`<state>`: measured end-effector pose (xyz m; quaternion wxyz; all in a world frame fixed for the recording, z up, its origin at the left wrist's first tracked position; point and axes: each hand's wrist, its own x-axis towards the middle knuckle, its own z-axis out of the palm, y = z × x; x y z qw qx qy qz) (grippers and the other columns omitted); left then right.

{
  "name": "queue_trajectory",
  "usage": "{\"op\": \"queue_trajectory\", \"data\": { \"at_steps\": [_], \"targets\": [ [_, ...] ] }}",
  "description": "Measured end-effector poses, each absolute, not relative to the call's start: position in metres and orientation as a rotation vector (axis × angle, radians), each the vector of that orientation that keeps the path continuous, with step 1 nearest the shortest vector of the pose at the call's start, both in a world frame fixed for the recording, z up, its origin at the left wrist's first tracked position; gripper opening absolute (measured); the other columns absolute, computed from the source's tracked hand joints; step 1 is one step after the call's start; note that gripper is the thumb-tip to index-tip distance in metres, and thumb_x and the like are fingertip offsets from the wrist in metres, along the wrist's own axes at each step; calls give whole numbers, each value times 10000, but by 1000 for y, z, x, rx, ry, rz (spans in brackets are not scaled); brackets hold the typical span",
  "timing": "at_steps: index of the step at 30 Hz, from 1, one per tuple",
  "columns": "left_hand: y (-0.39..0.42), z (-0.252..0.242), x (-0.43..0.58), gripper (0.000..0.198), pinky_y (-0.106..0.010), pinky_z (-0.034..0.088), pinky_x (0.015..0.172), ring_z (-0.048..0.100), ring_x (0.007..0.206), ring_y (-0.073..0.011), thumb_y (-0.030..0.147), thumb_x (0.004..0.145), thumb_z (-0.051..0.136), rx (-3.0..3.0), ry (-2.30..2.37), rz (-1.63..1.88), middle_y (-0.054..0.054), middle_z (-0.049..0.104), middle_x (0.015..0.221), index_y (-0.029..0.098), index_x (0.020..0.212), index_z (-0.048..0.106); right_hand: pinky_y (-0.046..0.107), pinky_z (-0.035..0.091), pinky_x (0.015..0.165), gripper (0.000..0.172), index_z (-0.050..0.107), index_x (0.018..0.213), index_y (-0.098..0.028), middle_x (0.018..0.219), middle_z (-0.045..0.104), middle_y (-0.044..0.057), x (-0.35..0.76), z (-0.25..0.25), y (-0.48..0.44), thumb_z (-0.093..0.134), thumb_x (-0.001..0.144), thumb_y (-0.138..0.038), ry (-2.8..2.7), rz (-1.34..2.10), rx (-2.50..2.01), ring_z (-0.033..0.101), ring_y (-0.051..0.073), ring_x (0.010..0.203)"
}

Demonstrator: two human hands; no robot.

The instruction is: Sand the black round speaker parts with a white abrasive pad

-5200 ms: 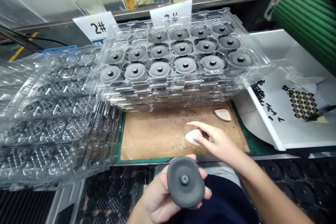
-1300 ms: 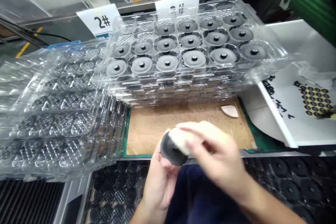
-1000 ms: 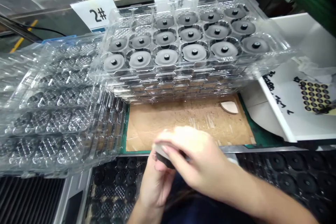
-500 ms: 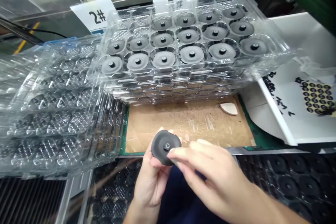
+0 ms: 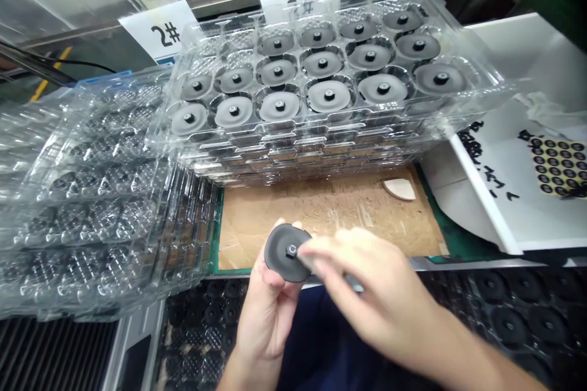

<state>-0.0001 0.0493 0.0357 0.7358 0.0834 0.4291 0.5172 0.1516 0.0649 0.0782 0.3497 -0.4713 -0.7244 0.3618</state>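
My left hand (image 5: pixel 268 311) grips a black disc (image 5: pixel 279 255) by its rim, fingers behind it and thumb at the lower edge. The disc is tilted up towards me, with a short stub at its centre. My right hand (image 5: pixel 367 281) is closed, its fingertips close beside the stub over the disc's right side. A slim grey tool (image 5: pixel 354 283) shows between the fingers of that hand; blur hides its tip and exact kind. Beyond both hands, a clear plastic tray (image 5: pixel 275 128) holds rows of similar discs, some pockets at its back left without one.
Cardboard (image 5: pixel 293 208) lies under the tray stack, with a pale wedge-shaped piece (image 5: pixel 400 189) on it. More clear trays (image 5: pixel 114 214) are stacked at left. A white bin (image 5: pixel 486 195) at right contains a sheet of round black stickers (image 5: pixel 557 165) and black scraps. Trays of dark discs (image 5: pixel 523 317) sit below.
My right fingers have shifted slightly up and right along the disc, and more of the grey tool shows. The disc stays in my left hand, tilted slightly differently. The view has shifted a little.
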Motion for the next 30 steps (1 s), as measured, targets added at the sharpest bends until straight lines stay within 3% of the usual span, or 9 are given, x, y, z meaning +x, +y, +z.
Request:
{"op": "queue_trajectory", "data": {
  "at_steps": [5,11,14,19,24,27,30],
  "targets": [
    [54,37,0,544,-287,515,908,602,1098,-217,362,654,749,93,937,1216,-31,659,1188,309,1175,601,259,483,714,208,675,960,-193,925,690,28,161,42,83,484,882,-223,-1629,1203,-1359,626,149,826],
    [61,36,-4,476,-274,488,943,592,1123,-226,370,727,685,47,935,1236,-22,666,1185,309,1187,580,327,529,682,271,693,947,-154,905,643,76,183,-44,83,442,879,-231,-1608,1176,-1608,631,164,734],
    [62,34,-6,502,-300,472,969,584,1134,-228,378,736,674,62,945,1246,-28,662,1190,324,1219,548,363,520,781,233,707,915,-145,950,614,99,181,-63,64,497,844,-217,-1666,1128,-1674,630,198,866],
    [61,34,-6,688,-322,448,1000,551,1174,-250,370,684,722,57,917,1239,-61,613,1263,308,1314,453,347,525,710,348,632,1119,-191,1157,531,113,169,-62,42,568,777,-185,-1774,1026,-1759,628,186,797],
    [59,37,-5,675,-325,442,1002,534,1193,-257,321,723,705,75,951,1247,-113,605,1265,263,1335,428,356,494,699,253,674,855,-148,837,588,80,171,-60,54,457,873,-277,-1777,932,-1840,607,208,736],
    [57,37,-6,624,-335,451,991,562,1160,-254,315,694,731,101,957,1254,-100,641,1210,272,1272,501,297,491,628,243,632,989,-149,696,602,24,177,-45,65,458,875,-274,-1748,978,-1790,594,178,661],
    [55,37,-4,555,-335,469,968,588,1124,-245,311,671,749,123,963,1253,-76,646,1199,289,1194,565,234,475,542,239,585,1066,-175,717,627,1,174,-6,70,453,896,-279,-1689,1041,-1685,585,138,598]
  ]
}}
